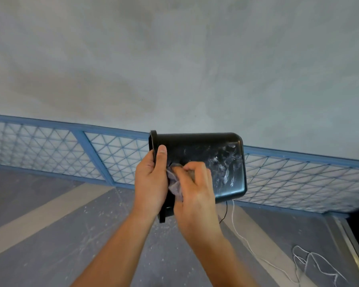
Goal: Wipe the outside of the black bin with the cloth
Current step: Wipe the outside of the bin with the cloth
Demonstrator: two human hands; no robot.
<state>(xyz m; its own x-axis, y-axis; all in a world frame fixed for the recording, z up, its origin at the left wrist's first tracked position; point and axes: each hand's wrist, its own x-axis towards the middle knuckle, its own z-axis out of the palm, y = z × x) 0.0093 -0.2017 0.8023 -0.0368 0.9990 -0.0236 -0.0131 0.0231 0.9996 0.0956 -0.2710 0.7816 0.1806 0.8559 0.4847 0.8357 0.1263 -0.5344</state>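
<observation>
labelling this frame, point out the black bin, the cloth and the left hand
black bin point(199, 148): head view, on its outer side wall
cloth point(174, 185): head view, on its bunched grey fold
left hand point(150, 181): head view, on the back of the hand

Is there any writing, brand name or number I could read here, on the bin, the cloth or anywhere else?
None can be read anywhere.
The bin shows only whitish smears, no label or brand.
The cloth is plain.
The blue mesh railing, the wall and the floor carry no signs or numbers.
</observation>
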